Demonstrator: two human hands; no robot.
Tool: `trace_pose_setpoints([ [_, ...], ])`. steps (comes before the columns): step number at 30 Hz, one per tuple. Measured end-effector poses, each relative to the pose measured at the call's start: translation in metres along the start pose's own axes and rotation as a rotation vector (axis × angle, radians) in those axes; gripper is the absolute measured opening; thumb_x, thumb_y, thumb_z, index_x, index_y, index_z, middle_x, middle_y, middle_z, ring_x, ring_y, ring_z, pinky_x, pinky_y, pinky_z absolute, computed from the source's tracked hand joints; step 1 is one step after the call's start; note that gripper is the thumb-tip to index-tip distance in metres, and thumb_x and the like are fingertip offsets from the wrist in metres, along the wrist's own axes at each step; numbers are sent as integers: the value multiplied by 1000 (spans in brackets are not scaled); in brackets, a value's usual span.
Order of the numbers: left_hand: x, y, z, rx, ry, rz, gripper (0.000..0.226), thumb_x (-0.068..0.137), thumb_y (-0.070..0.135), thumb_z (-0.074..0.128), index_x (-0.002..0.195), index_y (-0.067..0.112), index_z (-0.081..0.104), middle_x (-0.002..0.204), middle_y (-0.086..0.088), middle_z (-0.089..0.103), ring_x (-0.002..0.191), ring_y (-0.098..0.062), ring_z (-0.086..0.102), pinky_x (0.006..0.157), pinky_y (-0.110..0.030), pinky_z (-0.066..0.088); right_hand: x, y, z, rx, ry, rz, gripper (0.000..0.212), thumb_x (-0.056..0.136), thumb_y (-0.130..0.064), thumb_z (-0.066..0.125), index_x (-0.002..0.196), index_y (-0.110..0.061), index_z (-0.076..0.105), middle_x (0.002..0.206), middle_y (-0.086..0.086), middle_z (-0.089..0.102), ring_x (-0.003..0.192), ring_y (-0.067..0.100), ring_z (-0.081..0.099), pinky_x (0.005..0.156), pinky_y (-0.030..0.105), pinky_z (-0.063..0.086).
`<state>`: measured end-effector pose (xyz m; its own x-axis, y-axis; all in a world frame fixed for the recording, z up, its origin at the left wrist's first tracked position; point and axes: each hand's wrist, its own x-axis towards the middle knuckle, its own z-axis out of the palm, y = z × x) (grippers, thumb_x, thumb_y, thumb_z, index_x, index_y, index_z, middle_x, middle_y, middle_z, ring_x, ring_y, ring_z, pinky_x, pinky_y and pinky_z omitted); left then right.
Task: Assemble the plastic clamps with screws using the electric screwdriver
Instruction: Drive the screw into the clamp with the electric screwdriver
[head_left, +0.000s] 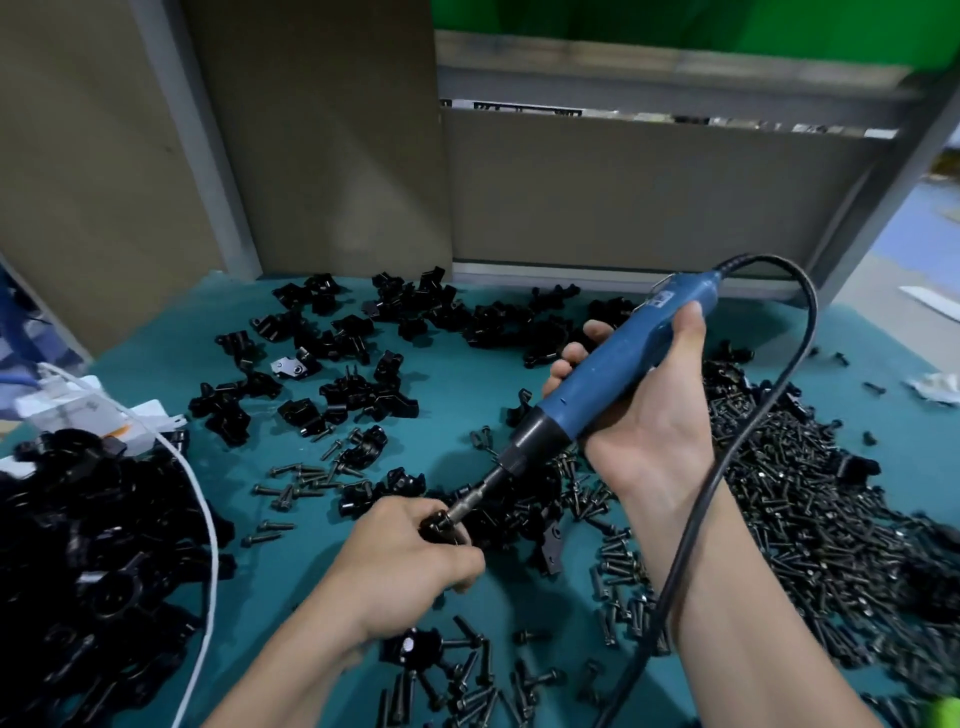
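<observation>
Head view: left hand (410, 556) pinches a clamp (441, 527), apparently; right hand (644, 410) grips screwdriver (602, 374), bit touching it.

Clamps (332, 358) behind, screws (810, 519) right, on table (457, 379).

Your left hand (405, 551) sits low and near the centre, knuckles up, the forearm running in from the bottom edge at a slant. Its grip is pinched closed, thumb and fingertips curled tightly together around a small dark part at the front of the hand. Your right hand (639, 410) is raised higher and further right, palm turned towards you, wrist bent back, the forearm rising from the lower right corner. Its fingers (576, 358) wrap round a blue tool body from behind, the thumb (685, 332) pressed along the near side. The two hands stay apart.
</observation>
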<state>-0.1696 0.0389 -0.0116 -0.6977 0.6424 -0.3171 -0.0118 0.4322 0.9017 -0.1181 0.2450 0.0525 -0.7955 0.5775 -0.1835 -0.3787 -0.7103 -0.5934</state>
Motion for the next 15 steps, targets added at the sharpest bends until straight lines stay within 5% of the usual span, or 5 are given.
trace_pose_setpoints([
  [5,-5,-3,-8,-44,-136,-80,6,56,16,67,61,19,66,67,-8,68,47,-8,48,45,-18,36,-2,-9,4,-87,-37,-28,79,87,-84,43,113,-10,57,115,24,74,69,26,61,66,33,54],
  [11,-3,-12,-12,16,444,-34,12,72,19,76,78,24,67,51,8,58,41,-5,44,44,-22,35,-7,-41,-7,-226,-26,-91,78,86,-85,43,108,-12,60,118,19,75,74,26,64,68,33,56],
  [15,1,-10,-8,-143,542,-3,14,75,19,76,79,28,66,48,9,51,40,-8,37,53,-29,32,-13,-41,-5,-303,-73,-52,75,86,-77,50,119,-12,66,123,19,73,85,31,68,72,37,55],
])
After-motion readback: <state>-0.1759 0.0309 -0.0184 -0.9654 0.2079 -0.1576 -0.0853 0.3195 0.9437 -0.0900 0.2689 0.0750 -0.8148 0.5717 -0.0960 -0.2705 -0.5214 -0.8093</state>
